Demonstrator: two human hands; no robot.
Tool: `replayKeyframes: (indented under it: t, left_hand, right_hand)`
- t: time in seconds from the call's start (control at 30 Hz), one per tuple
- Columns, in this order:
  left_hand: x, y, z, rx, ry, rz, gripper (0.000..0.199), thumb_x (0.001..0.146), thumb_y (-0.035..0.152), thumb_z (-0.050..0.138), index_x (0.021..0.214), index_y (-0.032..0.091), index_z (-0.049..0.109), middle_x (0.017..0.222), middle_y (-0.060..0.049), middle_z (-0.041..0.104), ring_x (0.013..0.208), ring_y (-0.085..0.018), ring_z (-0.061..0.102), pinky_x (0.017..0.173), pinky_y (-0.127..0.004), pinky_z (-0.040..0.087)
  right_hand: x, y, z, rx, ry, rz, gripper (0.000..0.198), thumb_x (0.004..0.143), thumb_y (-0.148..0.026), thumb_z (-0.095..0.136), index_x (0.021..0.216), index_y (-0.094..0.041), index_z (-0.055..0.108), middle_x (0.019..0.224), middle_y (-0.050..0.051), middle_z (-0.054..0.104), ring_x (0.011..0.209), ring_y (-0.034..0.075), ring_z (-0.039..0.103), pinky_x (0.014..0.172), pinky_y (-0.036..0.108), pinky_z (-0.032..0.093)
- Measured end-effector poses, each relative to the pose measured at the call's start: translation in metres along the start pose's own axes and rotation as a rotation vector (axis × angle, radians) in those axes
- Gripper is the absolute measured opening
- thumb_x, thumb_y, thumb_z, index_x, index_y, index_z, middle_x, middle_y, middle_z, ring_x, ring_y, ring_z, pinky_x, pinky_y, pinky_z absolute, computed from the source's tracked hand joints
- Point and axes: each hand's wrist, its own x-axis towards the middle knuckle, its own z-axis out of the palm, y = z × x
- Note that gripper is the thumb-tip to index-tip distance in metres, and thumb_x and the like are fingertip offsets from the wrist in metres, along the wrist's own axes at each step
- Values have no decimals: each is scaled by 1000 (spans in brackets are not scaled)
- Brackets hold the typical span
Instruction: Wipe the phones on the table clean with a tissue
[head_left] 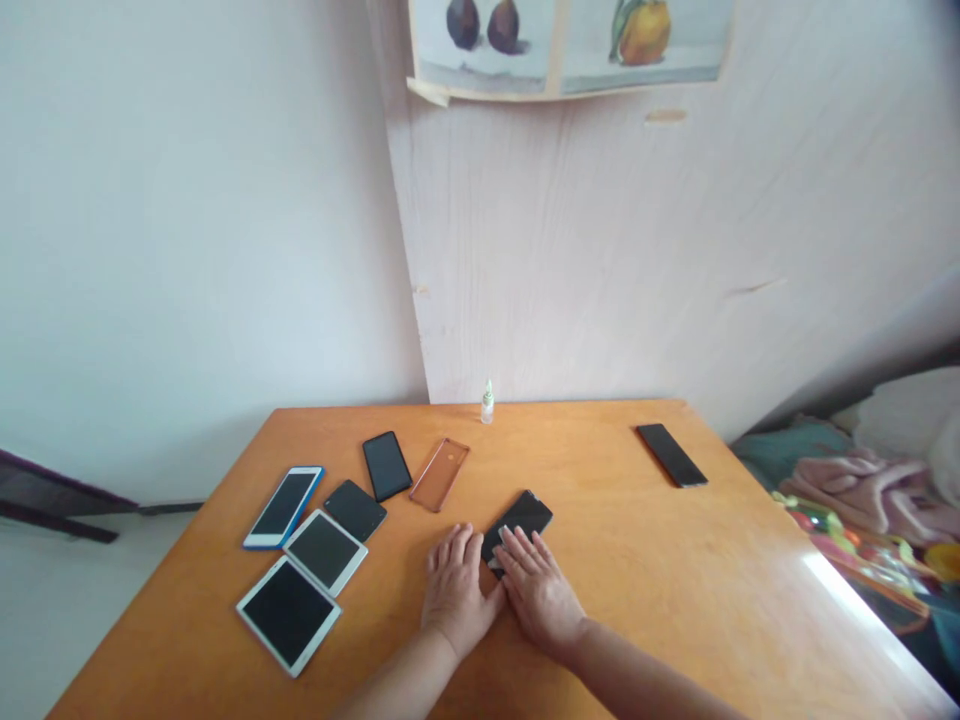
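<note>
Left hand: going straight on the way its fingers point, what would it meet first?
Likely the brown phone case, lying ahead of the left hand, though depth is hard to judge here.

Orange table: phones, tablets, brown case, bottle

One left hand and one right hand make two above one tabletop. There are four black phones, three white-framed touchscreen devices, one brown phone case and one dropper bottle. One paper sheet bears two painted panels: two dark fruits on one, a single orange fruit on the other.
</note>
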Motion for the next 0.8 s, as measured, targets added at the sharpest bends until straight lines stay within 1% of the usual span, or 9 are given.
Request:
replayKeyframes:
  t: [0.07,0.17,0.23,0.27,0.4,0.47,0.57,0.63,0.8]
  left_hand:
    - [0,0,0,17,6,6,58,79,39,63,133,20,51,145,-12,48,138,-32,37,113,-49,26]
    - [1,0,-1,41,28,21,56,82,41,60,132,19,52,144,-13,48,137,-32,38,111,-50,29]
    - [1,-1,0,49,36,27,55,82,41,60,132,19,52,144,-13,48,136,-32,38,110,-50,30]
    - [1,-2,1,50,34,27,56,82,41,61,132,19,52,143,-13,48,136,-32,39,110,-50,30]
    - [2,-7,4,39,17,28,63,77,40,67,134,20,51,143,-13,49,135,-33,39,110,-50,30]
    - [2,-8,4,48,24,36,62,78,41,66,134,20,51,142,-13,49,135,-33,40,110,-50,30]
    - [3,-6,2,77,52,46,55,82,41,61,132,18,53,141,-14,50,134,-33,40,109,-50,32]
    - [3,-6,2,84,60,49,54,82,41,60,131,18,53,141,-14,50,134,-33,40,108,-50,32]
    - [4,-8,3,62,40,34,51,80,30,60,130,21,54,139,-12,52,132,-32,43,108,-50,33]
  right_hand:
    - [3,4,-4,-24,-31,11,45,101,-30,39,144,-26,49,154,6,40,144,24,33,121,51,12]
    - [16,18,-16,-82,-26,256,48,102,-36,34,147,-22,44,156,9,36,146,27,28,119,59,4]
    - [19,18,-19,-87,-22,335,50,102,-38,35,148,-21,42,157,10,34,147,28,24,119,60,2]
    - [17,14,-18,-66,-31,298,51,102,-40,36,149,-22,40,157,9,32,148,28,23,119,59,1]
    - [1,-4,-11,73,-102,-21,54,101,-49,39,151,-32,34,158,3,32,148,24,22,120,55,-5]
    - [4,-1,-13,91,-108,14,54,101,-51,38,151,-33,35,157,2,33,148,24,22,119,56,-7]
    - [21,13,-20,36,-51,273,53,101,-48,36,150,-28,38,158,6,32,148,26,21,118,60,-5]
    - [29,12,-20,13,-27,339,54,101,-48,36,150,-24,39,158,9,31,148,27,21,118,61,-3]
    - [22,-14,-9,115,-95,13,56,100,-53,37,151,-29,36,157,4,34,148,23,24,121,54,-5]
